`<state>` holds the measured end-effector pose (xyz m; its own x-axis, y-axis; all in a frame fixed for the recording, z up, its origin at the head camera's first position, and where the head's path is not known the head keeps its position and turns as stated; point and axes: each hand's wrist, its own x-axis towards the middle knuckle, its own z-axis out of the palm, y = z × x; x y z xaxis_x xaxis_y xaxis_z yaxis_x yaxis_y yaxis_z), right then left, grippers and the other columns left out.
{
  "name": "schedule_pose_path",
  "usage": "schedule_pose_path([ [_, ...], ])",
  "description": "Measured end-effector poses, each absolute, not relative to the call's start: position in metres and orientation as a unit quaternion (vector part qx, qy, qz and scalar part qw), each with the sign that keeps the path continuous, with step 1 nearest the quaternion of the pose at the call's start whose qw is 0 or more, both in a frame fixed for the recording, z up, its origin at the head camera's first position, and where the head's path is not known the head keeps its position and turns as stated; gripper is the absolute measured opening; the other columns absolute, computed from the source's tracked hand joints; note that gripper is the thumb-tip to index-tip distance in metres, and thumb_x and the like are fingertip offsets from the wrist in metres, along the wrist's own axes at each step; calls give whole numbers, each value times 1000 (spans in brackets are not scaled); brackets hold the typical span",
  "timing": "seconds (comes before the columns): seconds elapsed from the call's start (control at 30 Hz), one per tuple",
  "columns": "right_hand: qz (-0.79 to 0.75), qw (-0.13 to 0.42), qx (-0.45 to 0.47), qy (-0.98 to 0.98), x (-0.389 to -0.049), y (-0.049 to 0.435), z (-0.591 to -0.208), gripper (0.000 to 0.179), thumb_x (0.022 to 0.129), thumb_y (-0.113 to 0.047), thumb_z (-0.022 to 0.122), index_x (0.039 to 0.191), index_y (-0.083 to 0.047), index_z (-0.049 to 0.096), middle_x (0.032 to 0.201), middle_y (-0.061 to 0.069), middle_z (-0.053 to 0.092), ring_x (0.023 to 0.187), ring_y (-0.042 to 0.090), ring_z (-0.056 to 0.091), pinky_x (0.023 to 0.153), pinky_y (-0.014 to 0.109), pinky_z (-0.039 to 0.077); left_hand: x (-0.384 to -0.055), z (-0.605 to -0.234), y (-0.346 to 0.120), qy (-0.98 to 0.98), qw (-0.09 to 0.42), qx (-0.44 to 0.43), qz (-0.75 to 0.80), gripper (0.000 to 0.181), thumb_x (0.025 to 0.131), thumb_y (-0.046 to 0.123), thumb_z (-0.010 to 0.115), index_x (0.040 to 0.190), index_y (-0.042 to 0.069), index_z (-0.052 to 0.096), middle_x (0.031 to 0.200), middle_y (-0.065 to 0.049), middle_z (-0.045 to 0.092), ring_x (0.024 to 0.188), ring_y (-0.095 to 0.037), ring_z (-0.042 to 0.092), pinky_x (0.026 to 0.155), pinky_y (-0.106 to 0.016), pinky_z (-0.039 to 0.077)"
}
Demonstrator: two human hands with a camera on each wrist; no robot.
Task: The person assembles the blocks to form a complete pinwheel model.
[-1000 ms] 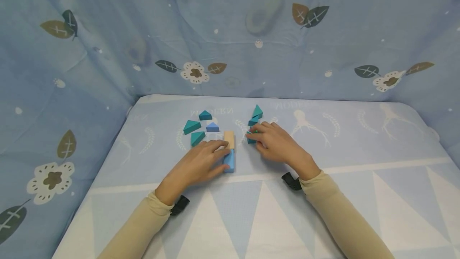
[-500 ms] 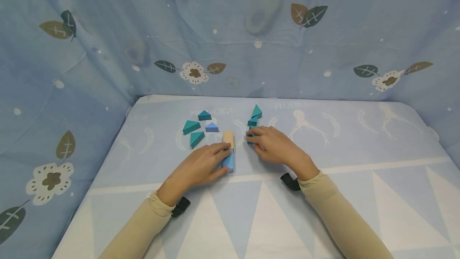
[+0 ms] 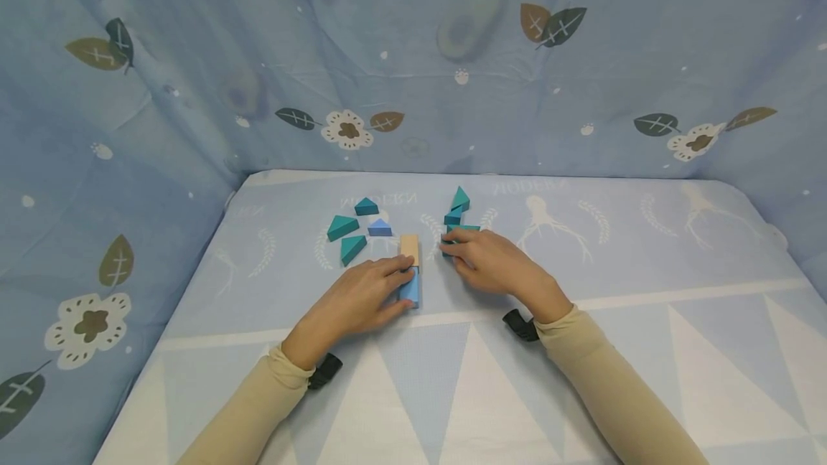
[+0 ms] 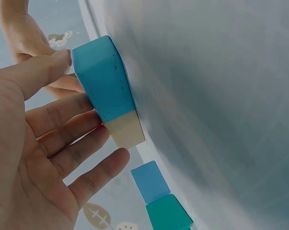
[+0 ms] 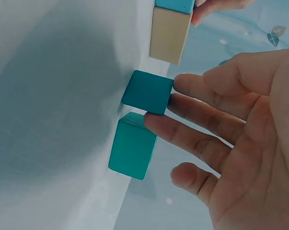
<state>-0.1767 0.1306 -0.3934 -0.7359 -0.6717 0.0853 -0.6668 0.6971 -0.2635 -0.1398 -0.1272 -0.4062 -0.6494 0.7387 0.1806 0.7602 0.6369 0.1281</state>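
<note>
In the head view, my left hand (image 3: 363, 296) touches a light blue rectangular block (image 3: 410, 288), its thumb by the block's near end. A plain wooden block (image 3: 410, 248) lies end to end with it. The left wrist view shows the fingers of my left hand (image 4: 53, 139) fairly straight beside the blue block (image 4: 103, 79). My right hand (image 3: 494, 264) reaches to a short row of teal triangular blocks. In the right wrist view, extended fingertips of my right hand (image 5: 221, 124) touch one teal block (image 5: 148, 92); another teal block (image 5: 133, 148) sits beside it.
Left of the wooden block lie several loose triangles, including a teal one (image 3: 353, 250) and a small blue one (image 3: 380, 228). At the row's far end is a teal triangle (image 3: 460, 198). A patterned cloth (image 3: 413, 56) hangs behind the table (image 3: 646, 250).
My right hand has shifted slightly toward me, showing more of the teal block beyond its fingers. My left hand has shifted slightly and stays at the blue block.
</note>
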Motion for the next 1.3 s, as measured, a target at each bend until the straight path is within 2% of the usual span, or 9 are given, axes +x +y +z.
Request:
schedule_pose_path([
  [0.13,-145,31,-355,923,-176,133,-391,34,96,-7,54,128,-1,64,138,12,58,70,14,64,84,37,53,-140,-406,-126,-905,49,-411,-99,49,92,39,68,126,3,66,138,-10,59,122,-26,60,98,-40,51],
  [0.23,-157,50,-347,923,-176,134,-389,35,95,-4,52,128,0,64,141,13,56,48,6,40,65,28,46,-140,-406,-126,-906,47,-410,-99,49,92,38,67,126,3,66,138,-10,59,123,-26,60,99,-40,51],
  [0.37,-173,71,-336,923,-175,135,-386,37,94,-1,50,129,0,63,143,12,54,44,5,23,51,21,32,-140,-406,-125,-906,52,-409,-97,48,92,37,68,126,4,66,138,-10,59,123,-26,59,99,-40,51],
  [0.63,-167,86,-328,926,-176,135,-387,40,96,-3,50,134,0,58,147,10,50,44,5,25,51,21,31,-141,-406,-125,-906,60,-408,-95,47,92,37,68,125,3,67,137,-10,59,123,-25,60,98,-39,51],
  [0.83,-148,54,-332,930,-174,129,-391,41,94,-3,53,134,0,58,146,11,51,46,8,37,62,26,42,-141,-404,-123,-909,53,-402,-97,46,92,37,68,124,4,68,136,-10,60,122,-26,60,98,-39,51],
  [0.97,-130,48,-328,935,-173,124,-392,43,93,-3,52,136,-1,57,147,11,50,45,8,32,64,29,42,-143,-400,-120,-914,47,-389,-103,41,91,36,70,118,5,71,132,-8,63,118,-25,62,98,-39,52],
  [1.07,-134,54,-321,936,-172,123,-394,46,92,-3,52,138,-2,55,148,10,48,44,8,21,58,27,36,-145,-398,-117,-916,45,-383,-109,36,90,35,71,112,7,74,126,-6,67,113,-23,64,96,-38,53],
  [1.17,-140,51,-318,936,-172,122,-396,47,91,-1,53,138,-2,55,149,10,47,45,8,21,54,26,33,-146,-397,-116,-917,41,-380,-111,34,90,35,72,109,7,76,123,-6,68,110,-23,66,94,-37,53],
  [1.3,-131,39,-318,938,-171,120,-399,48,91,-3,54,138,-2,54,150,10,46,52,12,47,64,31,42,-146,-397,-116,-918,33,-379,-112,33,89,34,72,109,8,76,123,-6,68,109,-22,66,94,-37,54],
])
